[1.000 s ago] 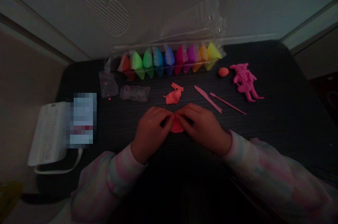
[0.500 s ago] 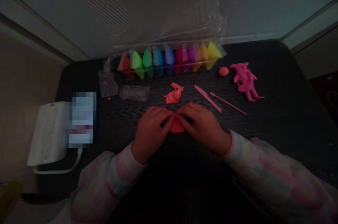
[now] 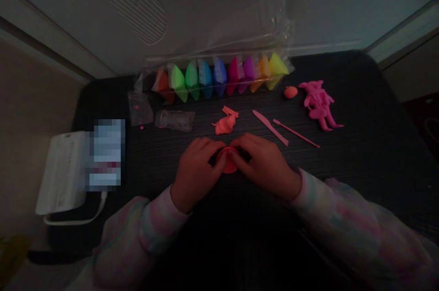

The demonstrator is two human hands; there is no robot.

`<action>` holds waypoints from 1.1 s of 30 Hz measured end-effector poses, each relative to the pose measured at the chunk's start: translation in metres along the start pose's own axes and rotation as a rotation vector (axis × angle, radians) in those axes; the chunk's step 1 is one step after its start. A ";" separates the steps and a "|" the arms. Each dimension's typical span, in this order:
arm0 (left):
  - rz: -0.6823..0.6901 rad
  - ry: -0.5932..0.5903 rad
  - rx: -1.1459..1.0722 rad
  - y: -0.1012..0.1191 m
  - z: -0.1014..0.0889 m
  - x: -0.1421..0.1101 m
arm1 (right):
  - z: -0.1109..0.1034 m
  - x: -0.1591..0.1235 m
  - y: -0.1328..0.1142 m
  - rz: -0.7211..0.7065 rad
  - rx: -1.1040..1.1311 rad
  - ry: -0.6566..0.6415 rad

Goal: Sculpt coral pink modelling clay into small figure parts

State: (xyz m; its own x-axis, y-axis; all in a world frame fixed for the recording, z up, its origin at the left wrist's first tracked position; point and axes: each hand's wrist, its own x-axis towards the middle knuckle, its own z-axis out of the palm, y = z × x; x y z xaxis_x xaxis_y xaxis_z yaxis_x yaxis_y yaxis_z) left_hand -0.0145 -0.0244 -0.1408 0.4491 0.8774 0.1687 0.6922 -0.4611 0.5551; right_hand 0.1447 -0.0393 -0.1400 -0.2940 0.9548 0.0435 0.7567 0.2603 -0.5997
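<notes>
Between my two hands is a thin, round red-orange piece of modelling clay [image 3: 229,167], shaped like a shallow disc or cup. My left hand [image 3: 198,167] pinches its left upper rim between thumb and fingers. On the other side my right hand [image 3: 263,163] grips the rim the same way, thumb inside. Just beyond my fingers lies a torn lump of orange-red clay [image 3: 225,124]. A pink plastic knife [image 3: 270,127] and a thin pink stick tool [image 3: 297,133] rest to the right of it.
Along the back edge, a clear bag holds several coloured clay packs [image 3: 219,76]. An orange ball [image 3: 290,92] and a pink clay figure [image 3: 318,104] stand at the right. Clear wrappers [image 3: 175,120] lie left. A phone [image 3: 107,154] with a cable touches a white device [image 3: 63,172].
The clay piece has opened out between my fingers, so more of its round rim and inner face shows. My hands have stayed in nearly the same place.
</notes>
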 end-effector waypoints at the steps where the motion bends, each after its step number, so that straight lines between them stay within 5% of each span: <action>1: 0.006 0.001 -0.007 0.000 0.000 0.000 | 0.000 0.000 0.001 -0.006 0.000 0.002; 33: -0.060 -0.118 -0.022 0.001 -0.004 0.002 | -0.006 0.001 -0.002 0.023 -0.070 -0.102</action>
State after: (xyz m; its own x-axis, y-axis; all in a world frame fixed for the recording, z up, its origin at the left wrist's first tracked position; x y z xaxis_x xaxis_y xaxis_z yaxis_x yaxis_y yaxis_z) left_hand -0.0157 -0.0228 -0.1365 0.4715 0.8811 0.0380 0.7079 -0.4038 0.5795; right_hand 0.1459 -0.0382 -0.1341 -0.3310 0.9421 -0.0533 0.8020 0.2511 -0.5419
